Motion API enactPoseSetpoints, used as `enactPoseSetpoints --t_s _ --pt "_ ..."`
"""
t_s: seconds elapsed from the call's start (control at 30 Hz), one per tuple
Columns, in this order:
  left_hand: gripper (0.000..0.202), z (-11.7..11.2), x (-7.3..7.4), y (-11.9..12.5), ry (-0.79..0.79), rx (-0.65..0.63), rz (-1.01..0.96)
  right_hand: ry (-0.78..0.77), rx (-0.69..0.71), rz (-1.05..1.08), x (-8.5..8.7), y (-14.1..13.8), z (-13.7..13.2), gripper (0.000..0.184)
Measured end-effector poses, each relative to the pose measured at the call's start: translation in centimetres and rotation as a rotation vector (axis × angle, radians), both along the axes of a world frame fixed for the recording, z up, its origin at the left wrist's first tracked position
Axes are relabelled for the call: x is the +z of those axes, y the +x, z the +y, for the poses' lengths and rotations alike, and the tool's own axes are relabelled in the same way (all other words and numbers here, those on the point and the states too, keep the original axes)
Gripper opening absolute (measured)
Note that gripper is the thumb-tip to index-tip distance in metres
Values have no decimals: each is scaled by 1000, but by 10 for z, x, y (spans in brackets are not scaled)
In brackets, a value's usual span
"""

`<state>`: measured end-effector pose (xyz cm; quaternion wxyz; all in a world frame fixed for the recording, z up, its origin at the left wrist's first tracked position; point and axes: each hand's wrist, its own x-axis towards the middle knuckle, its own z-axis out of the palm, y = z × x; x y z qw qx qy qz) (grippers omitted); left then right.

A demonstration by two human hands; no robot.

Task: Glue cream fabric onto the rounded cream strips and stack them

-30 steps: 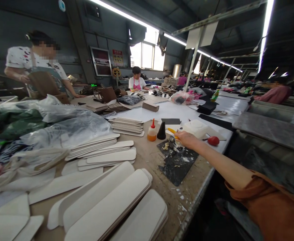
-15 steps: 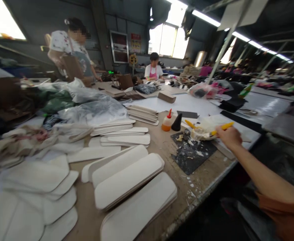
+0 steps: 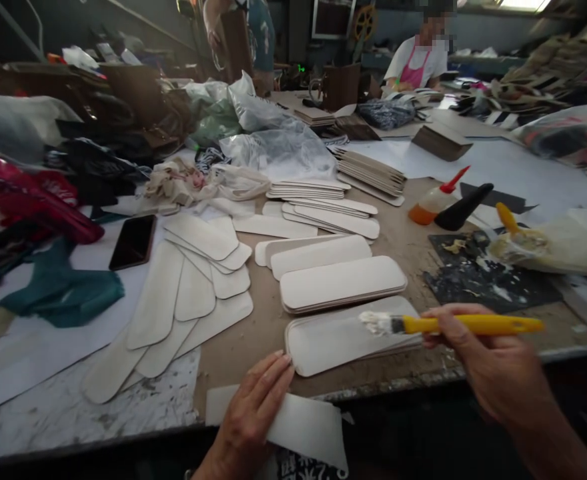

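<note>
My right hand [image 3: 488,360] grips a yellow-handled glue brush [image 3: 453,325]. Its white, glue-laden bristles hover over the nearest stack of rounded white panels [image 3: 333,340] at the table's front edge. My left hand [image 3: 253,413] lies flat with fingers stretched on a single white panel [image 3: 308,427] that overhangs the table edge in front of me. More stacks of the same panels [image 3: 341,283] lie just beyond, and a fanned spread of loose panels [image 3: 188,293] lies to the left.
A glue-smeared black mat [image 3: 483,277], an orange glue bottle [image 3: 431,203], a black cone [image 3: 466,207] and a second yellow brush in a glue tub [image 3: 516,237] sit at the right. A dark phone [image 3: 133,241], cloth and plastic bags crowd the left. Other people work at the far end.
My right hand has carried the brush from the glue tub at the right back to the near stack. The view has dropped, and my left hand has come into sight on a panel.
</note>
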<state>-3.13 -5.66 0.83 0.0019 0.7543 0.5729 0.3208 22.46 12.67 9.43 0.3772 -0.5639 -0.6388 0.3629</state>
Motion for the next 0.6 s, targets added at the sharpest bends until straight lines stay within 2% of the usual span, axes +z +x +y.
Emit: enactPoseSetpoints --t_s 0.1,0.23,0.4,0.6 --pt "45 1 -4 -2 21 -23 -4 -90 160 133 -1 -50 -33 29" --pt "50 1 -13 -2 16 -35 -15 -127 255 187 -8 -78 -52 27" --pt "50 0 -17 -1 6 -25 -49 -98 282 125 -14 -79 -58 23" --pt "50 0 -19 -2 20 -18 -54 14 170 10 -11 -59 -47 23"
